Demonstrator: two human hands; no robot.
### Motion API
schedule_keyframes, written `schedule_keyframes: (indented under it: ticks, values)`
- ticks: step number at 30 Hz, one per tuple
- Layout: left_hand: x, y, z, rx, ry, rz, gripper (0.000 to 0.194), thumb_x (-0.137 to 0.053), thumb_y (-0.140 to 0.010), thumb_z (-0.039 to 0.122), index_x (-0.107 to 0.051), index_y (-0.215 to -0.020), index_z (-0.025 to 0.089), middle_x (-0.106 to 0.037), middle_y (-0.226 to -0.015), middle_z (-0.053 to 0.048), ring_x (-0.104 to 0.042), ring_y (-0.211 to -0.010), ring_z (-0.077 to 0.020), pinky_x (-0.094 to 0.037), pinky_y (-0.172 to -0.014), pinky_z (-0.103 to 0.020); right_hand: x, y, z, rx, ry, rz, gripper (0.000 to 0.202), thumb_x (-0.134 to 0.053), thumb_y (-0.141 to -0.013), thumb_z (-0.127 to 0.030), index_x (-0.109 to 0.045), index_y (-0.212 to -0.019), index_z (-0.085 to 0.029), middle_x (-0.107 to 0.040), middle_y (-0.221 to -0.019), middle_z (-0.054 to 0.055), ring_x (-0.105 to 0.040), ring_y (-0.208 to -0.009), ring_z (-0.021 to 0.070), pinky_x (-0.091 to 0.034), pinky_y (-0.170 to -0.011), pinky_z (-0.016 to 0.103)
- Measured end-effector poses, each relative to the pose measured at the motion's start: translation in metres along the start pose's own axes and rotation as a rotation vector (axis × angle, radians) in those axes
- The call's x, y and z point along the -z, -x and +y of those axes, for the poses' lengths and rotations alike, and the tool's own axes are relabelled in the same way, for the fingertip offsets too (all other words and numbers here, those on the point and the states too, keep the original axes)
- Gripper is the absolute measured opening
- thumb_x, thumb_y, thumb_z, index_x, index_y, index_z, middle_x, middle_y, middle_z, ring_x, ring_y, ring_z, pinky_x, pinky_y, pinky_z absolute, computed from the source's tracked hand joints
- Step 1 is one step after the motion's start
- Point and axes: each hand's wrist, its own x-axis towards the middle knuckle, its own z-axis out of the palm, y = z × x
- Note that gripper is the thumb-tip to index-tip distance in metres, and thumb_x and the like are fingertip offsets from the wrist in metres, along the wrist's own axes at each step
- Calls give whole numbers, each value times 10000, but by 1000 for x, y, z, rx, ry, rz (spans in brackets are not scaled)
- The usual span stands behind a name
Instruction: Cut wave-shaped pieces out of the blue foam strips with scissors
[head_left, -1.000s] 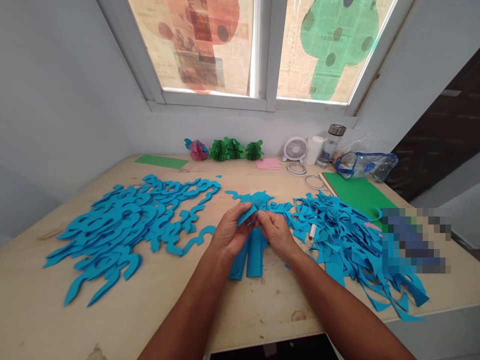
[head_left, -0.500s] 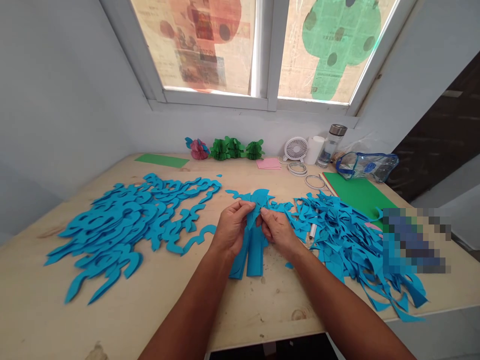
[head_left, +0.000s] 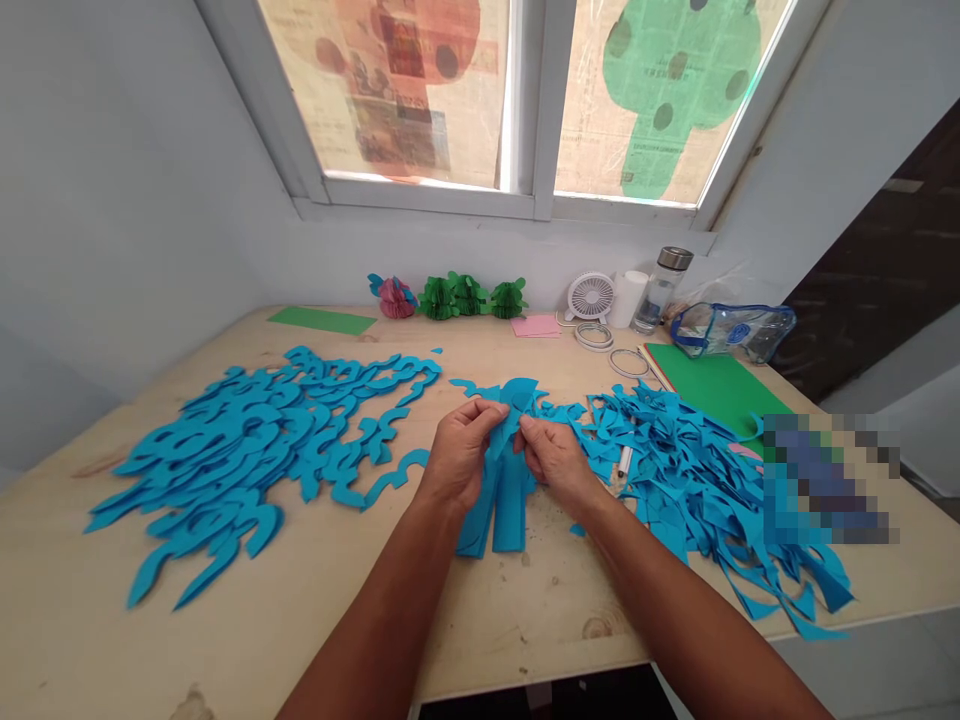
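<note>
At the middle of the table, my left hand (head_left: 466,450) pinches a small blue paper piece (head_left: 501,437) between thumb and fingers. Close beside it, my right hand (head_left: 553,455) has its thumb and fingers pressed together on the right edge of that piece. Folded blue paper strips (head_left: 510,510) lie on the table just below the hands. To the left spreads a heap of wavy blue cutouts (head_left: 232,435). Blue paper scraps (head_left: 675,450) are piled to the right, with a white marker (head_left: 625,461) among them.
Along the back of the wooden table (head_left: 315,640) stand green paper figures (head_left: 466,296), a pink one (head_left: 395,298), a small fan (head_left: 591,298), a bottle (head_left: 663,290) and a clear pouch (head_left: 733,330). Green sheets (head_left: 720,390) lie at the right.
Both hands keep nearly the same pose around the blue piece, which has shifted slightly between the fingers. The whole view has moved very slightly.
</note>
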Motion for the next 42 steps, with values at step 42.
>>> schedule_keyframes:
  ticks: [42]
  values:
    - [-2, 9, 14, 187, 145, -57, 140, -769, -576, 195, -633, -579, 166, -579, -643, 17, -518, -630, -117, -437, -598, -253, 1, 2, -3, 114, 57, -46, 593, -505, -764, -764, -497, -607, -192, -356, -461, -60, -289, -419, 78, -196, -407, 251]
